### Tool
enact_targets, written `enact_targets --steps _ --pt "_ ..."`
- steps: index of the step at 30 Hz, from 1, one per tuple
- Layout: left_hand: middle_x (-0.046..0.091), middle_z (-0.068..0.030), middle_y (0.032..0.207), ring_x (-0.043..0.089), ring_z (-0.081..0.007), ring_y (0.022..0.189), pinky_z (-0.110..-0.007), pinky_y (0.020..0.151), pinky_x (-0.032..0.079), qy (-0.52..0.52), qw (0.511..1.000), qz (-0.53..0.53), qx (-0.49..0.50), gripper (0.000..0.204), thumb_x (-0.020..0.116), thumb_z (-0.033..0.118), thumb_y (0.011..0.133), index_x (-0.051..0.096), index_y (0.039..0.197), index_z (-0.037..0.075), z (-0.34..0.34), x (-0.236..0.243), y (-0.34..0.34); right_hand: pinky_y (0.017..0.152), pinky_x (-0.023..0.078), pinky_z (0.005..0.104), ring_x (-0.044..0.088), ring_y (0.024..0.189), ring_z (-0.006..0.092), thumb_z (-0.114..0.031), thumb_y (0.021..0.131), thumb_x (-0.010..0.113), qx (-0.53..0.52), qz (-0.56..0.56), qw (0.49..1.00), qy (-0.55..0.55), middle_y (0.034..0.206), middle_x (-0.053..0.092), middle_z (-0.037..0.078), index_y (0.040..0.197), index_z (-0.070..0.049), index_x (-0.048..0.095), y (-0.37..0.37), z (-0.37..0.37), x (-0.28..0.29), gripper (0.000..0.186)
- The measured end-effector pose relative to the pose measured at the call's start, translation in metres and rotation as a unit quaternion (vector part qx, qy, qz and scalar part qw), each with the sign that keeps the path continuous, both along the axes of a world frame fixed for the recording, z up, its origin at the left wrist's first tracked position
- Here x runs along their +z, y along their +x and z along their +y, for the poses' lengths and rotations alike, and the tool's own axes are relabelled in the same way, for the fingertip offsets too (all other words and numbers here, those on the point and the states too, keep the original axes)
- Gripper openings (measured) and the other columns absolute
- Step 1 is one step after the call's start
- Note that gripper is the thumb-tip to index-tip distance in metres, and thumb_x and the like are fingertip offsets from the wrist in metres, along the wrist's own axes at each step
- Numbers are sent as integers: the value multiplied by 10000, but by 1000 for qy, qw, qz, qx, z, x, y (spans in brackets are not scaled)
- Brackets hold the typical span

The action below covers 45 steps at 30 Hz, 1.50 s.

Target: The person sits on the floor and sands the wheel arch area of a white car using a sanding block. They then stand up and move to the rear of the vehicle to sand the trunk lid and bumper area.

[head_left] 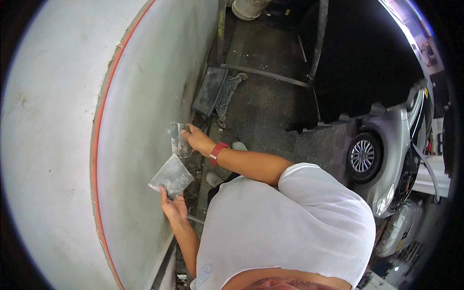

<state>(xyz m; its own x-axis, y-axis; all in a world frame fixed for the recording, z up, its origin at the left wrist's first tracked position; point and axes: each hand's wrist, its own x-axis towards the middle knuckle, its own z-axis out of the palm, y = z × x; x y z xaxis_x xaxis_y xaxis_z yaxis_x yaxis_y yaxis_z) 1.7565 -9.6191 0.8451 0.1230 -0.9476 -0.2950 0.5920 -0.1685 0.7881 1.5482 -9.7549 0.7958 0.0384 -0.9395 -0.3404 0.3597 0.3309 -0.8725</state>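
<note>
My left hand [174,207] grips a square grey plate [172,177] by its lower corner, thumb on its face. Pale smears mark the plate's surface. Just beyond it, my right hand [198,140] is closed on a rectangular scraper [176,137] with a smudged, dirty blade. The scraper's lower end comes close to the plate's top corner; whether they touch, I cannot tell. Both tools are held in front of a pale wall [145,96] at my left. A red band circles my right wrist.
An orange stripe [97,130] runs along the wall. Ahead on the floor lie a dark box [209,92] and a crumpled cloth [232,92]. A metal bar frame [270,75] crosses the floor. A silver car [389,159] stands at the right, and a pale bucket [247,8] at the far end.
</note>
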Motion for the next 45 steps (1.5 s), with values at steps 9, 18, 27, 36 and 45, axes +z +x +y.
enact_targets --steps 9,18,27,36,45 --pt "554 -108 1461 489 -299 1375 -514 1194 326 33 981 58 -184 484 578 270 1050 469 1451 22 -196 -78 92 723 541 290 639 836 120 -213 1053 546 -100 -152 983 33 993 695 39 1282 -66 611 94 -119 -99 280" --pt "537 -161 1434 530 -256 1304 -424 1131 398 -74 944 -176 -268 488 555 315 1076 483 1432 -10 -218 -127 153 741 624 434 663 991 258 -407 1008 665 -150 -290 944 59 1275 562 169 1390 -53 416 192 -34 -127 577" --pt "456 -139 1521 491 -247 1354 -381 1160 356 -266 854 -351 -276 559 649 162 994 446 1501 42 -189 -121 123 780 579 329 654 936 176 -137 947 742 -422 -149 894 -4 1141 633 97 1294 -71 488 168 -7 -167 435" --pt "574 -90 1417 509 -207 1318 -341 1125 362 -177 771 -274 -547 483 624 180 1020 501 1439 -29 -157 -160 62 907 558 346 639 1047 180 -136 950 736 -490 -55 867 -71 1177 623 124 1288 7 473 73 61 -189 452" --pt "609 -90 1380 537 -184 1269 -340 1094 385 -217 677 -289 -641 484 604 307 1059 550 1381 -52 -82 -193 -71 990 498 400 641 1133 300 -238 954 722 -478 70 872 -74 1206 643 221 1299 24 485 -26 173 -237 494"
